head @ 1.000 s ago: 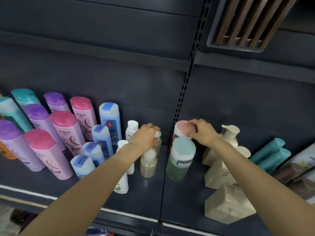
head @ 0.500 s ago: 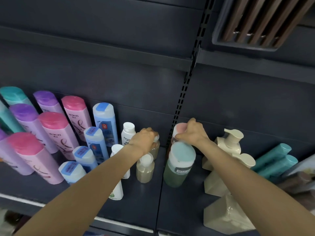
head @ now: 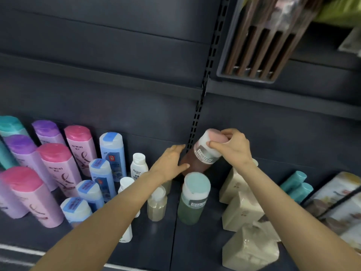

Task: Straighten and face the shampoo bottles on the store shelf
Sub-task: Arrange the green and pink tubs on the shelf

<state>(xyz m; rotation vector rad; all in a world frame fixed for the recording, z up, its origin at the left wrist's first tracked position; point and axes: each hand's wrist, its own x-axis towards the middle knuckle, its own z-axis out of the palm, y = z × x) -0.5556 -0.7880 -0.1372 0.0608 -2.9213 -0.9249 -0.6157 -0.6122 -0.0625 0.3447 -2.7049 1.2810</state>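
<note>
A brown bottle with a pink cap (head: 199,159) leans tilted to the upper right at the back of the dark shelf (head: 160,243). My right hand (head: 232,147) grips its cap and neck. My left hand (head: 170,163) lies with straight fingers against the bottle's lower left side. In front of it stands a green bottle with a teal cap (head: 192,200). A small beige bottle (head: 157,206) stands below my left wrist.
Rows of pink, purple and teal bottles (head: 56,173) and blue ones (head: 101,177) fill the left side, with small white bottles (head: 139,167) beside them. Cream pump bottles (head: 242,210) stand at the right, teal tubes (head: 295,184) and packets beyond. A slotted upright (head: 197,114) divides the shelf back.
My right hand has lifted and tilted the pink-capped brown bottle. My left hand has left the small beige bottle's cap and moved right to the brown bottle's side.
</note>
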